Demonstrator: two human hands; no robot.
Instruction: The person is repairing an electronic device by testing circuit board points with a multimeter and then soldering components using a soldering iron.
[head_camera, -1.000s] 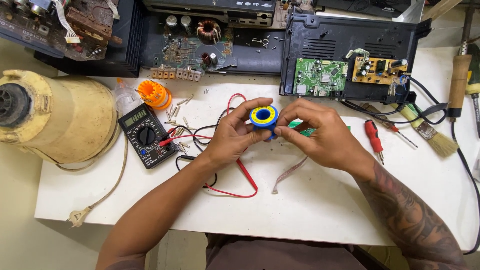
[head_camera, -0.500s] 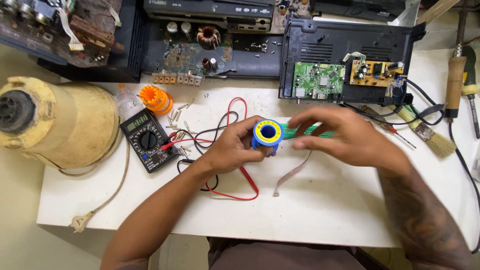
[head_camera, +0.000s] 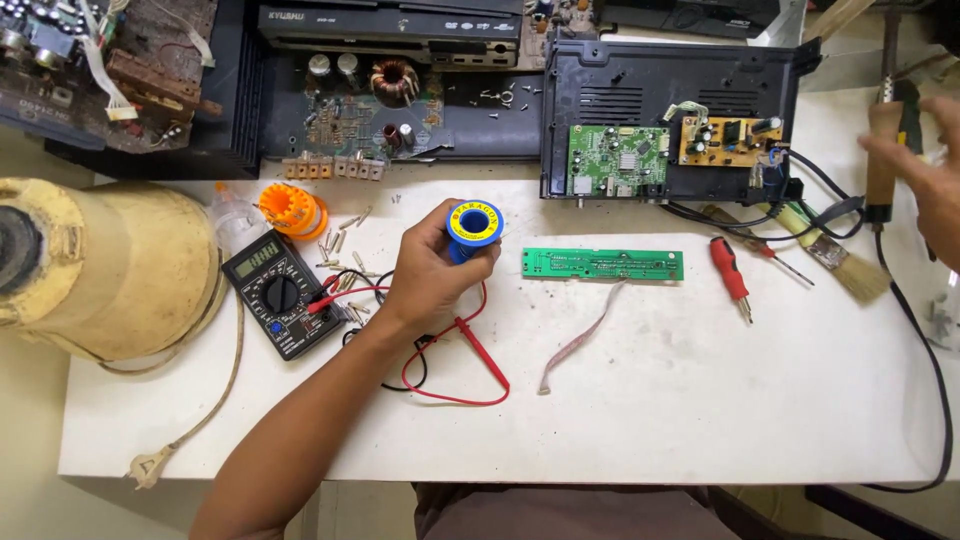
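White tabletop (head_camera: 700, 400) nearest me, where the left hand (head_camera: 430, 275) now holds the blue solder spool (head_camera: 473, 228) alone — the long green circuit strip (head_camera: 603, 264) lies freed beside it — while the right hand (head_camera: 925, 180), fingers loosely spread and empty, has swung out toward the wooden-handled soldering iron (head_camera: 882, 160)

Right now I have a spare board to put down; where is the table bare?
The front right of the table is bare, between the ribbon cable, the red screwdriver and the black cord. The front left edge is also free. Around the multimeter and left hand with its solder spool it is crowded.
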